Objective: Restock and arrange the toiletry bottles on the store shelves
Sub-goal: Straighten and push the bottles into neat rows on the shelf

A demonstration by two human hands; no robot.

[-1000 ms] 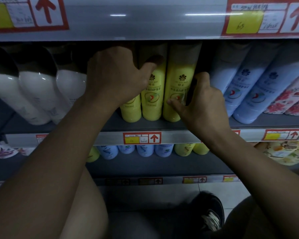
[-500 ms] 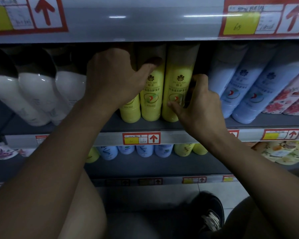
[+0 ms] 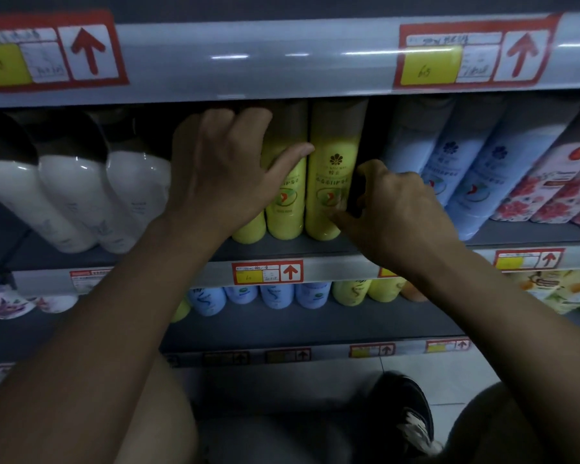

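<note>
The left hand [image 3: 221,175] is lifting its fingers: half a second ago they were curled over the tops of the left yellow bottles [image 3: 283,195], and now they are straightening and spreading across those bottles' fronts, the thumb stretching right to touch the second-from-right one. It is loosening, pressing rather than gripping. The right hand [image 3: 395,209] is staying where it was, fingers curling round the right side of the end yellow bottle [image 3: 332,182] and the thumb pinching its lower front. That bottle is standing upright on the middle shelf [image 3: 282,246], touching its yellow neighbour, with a dark gap between it and the blue bottles [image 3: 462,175]. My reading is that the yellow row is being squared up and closed together, and the work on this group is nearing its end; the gap on the right probably wants filling or closing.

The shelving is running grey across the whole view, dimly lit. White bottles [image 3: 64,195] are leaning at left, floral packs [image 3: 549,189] at far right. Red-framed price tags [image 3: 267,272] are sitting on each shelf edge. The lower shelf [image 3: 282,326] is carrying more blue and yellow bottles. Below, a pale tiled floor [image 3: 449,373] and a dark shoe [image 3: 406,410] are showing.
</note>
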